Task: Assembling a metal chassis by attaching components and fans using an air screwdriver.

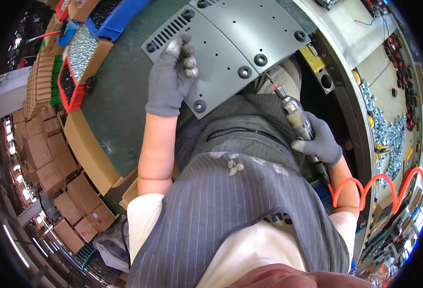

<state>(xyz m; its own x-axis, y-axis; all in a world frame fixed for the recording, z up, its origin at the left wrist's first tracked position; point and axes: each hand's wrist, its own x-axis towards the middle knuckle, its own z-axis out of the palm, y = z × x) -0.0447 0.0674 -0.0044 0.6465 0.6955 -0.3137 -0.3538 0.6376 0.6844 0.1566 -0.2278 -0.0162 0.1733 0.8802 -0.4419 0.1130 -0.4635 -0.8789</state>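
Note:
A grey metal panel (pixel 216 55) with a slotted vent, small holes and several round black feet (pixel 260 60) lies in front of me, its near edge by my lap. Above its left part is my left hand (pixel 173 72), in a grey glove with worn fingertips. Its fingers are curled in, and whatever they may hold is hidden. My right hand (pixel 321 139), gloved too, grips an air screwdriver (pixel 297 117). The tool's thin bit points up and left, its tip at the panel's near edge close to a foot. Whether it touches the panel I cannot tell.
A coiled orange air hose (pixel 384 178) trails right from the tool. Loose screws (pixel 389 139) cover the right-hand bench. On the left stand a blue bin (pixel 120 19), a red bin (pixel 72 89) and a carton of silvery fasteners (pixel 83 50). Stacked cardboard boxes (pixel 53 153) fill the far left.

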